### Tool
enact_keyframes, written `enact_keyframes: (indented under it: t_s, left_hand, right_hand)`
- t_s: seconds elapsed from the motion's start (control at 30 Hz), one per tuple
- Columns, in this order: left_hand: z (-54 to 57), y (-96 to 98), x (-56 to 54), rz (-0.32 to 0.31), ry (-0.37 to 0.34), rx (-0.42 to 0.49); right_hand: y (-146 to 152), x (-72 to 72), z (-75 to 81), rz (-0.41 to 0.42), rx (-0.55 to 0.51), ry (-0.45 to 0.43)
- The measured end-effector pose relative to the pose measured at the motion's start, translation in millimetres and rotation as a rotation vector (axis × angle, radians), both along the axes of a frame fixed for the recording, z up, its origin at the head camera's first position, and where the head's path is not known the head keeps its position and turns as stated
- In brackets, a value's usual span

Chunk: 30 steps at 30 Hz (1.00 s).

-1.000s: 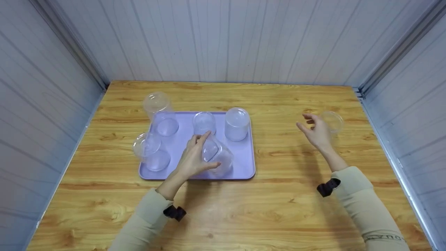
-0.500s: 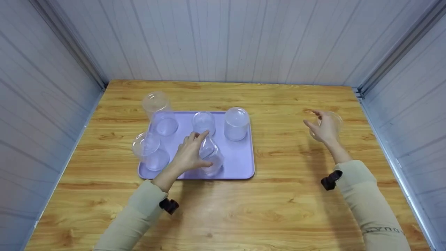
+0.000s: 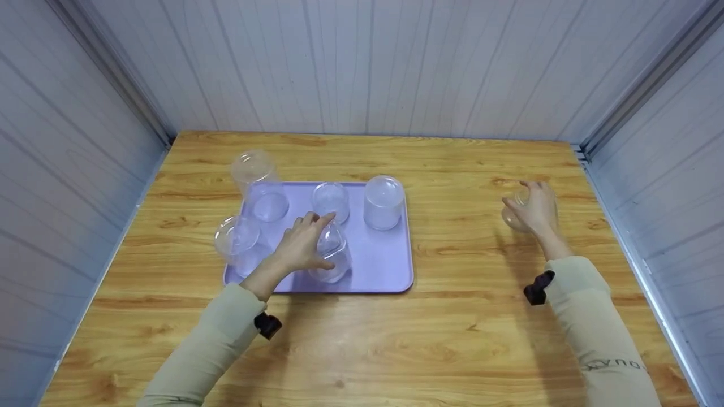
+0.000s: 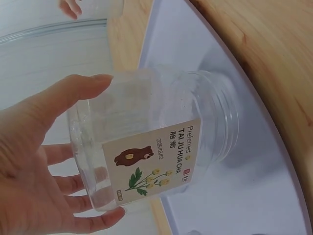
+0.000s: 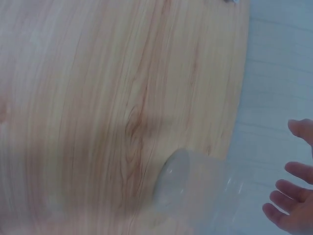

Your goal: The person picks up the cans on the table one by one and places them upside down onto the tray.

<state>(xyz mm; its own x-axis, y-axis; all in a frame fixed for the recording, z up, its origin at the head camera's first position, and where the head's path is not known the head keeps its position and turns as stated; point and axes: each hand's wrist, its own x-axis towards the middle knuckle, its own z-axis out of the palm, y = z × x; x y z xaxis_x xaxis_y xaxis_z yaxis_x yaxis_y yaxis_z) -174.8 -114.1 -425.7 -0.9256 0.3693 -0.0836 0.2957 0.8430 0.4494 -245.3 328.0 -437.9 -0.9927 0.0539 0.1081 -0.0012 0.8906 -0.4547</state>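
My left hand (image 3: 300, 246) grips a clear plastic jar (image 4: 146, 107), thumb on one side and fingers on the other. That jar is upside down, its threaded neck down at the lilac tray (image 3: 379, 265). On its side is a label (image 4: 151, 164) with a brown bear and yellow flowers. At the right of the table, my right hand (image 3: 537, 209) is over another clear jar (image 3: 512, 219), overlapping it in the head view. The right wrist view shows its fingers (image 5: 296, 188) spread and apart from this jar.
More clear jars are on the tray: one at the back right (image 3: 383, 204), one at the back middle (image 3: 331, 198). Tall clear containers rise at its back left (image 3: 254, 169) and front left (image 3: 236, 234). Pale panel walls (image 3: 367, 68) enclose the wooden table (image 3: 441, 339).
My left hand has moved left with its jar, over the front of the tray. My right hand has moved right and now overlaps the right-hand jar more.
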Motion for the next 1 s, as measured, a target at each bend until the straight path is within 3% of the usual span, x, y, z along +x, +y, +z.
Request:
enact_keyframes:
  t_s: [0.23,0.43,1.0]
  left_hand:
    - [3.4,-3.3,-3.0,-0.015,-0.016,-0.034]
    - [5.3,-3.4,-7.2,-0.032,-0.029,-0.062]
    - [5.3,-6.3,-14.6,-0.139,-0.065,-0.094]
  right_hand:
    - [14.5,-4.1,-6.1,-0.021,0.019,-0.022]
    - [24.9,-6.6,-8.6,-0.076,-0.024,-0.063]
    - [38.4,-11.5,-20.4,-0.164,-0.067,-0.147]
